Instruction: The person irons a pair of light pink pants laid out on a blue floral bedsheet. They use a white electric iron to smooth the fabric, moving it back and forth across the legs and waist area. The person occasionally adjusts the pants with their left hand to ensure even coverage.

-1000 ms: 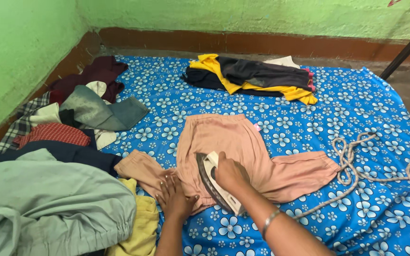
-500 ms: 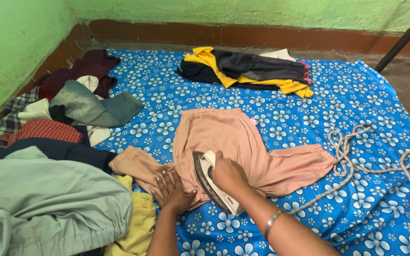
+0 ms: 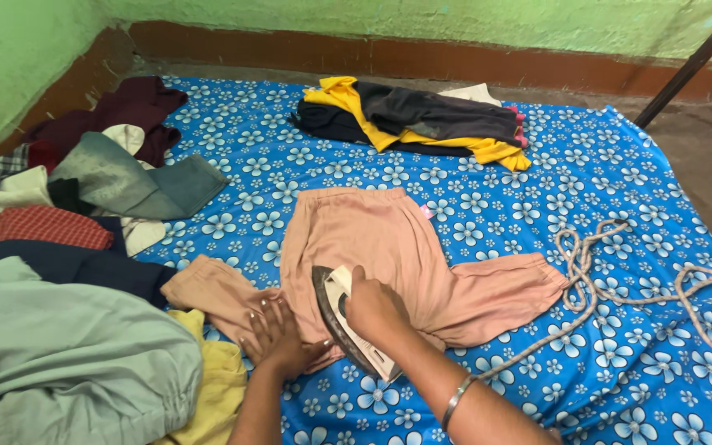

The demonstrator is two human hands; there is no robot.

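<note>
Looking down, I see my right hand (image 3: 375, 309) gripping an iron (image 3: 348, 330) tipped on its edge over a pair of pink trousers (image 3: 389, 251), which lie spread on a blue sheet with white flowers (image 3: 620, 165). My left hand (image 3: 278, 339) lies flat on one trouser leg, just beside the iron. A beige cord (image 3: 611, 284) loops across the sheet to the right. A heap of clothes (image 3: 67, 272) is piled at left; folded yellow and dark clothes (image 3: 418, 124) sit near the green wall (image 3: 455, 16).
</note>
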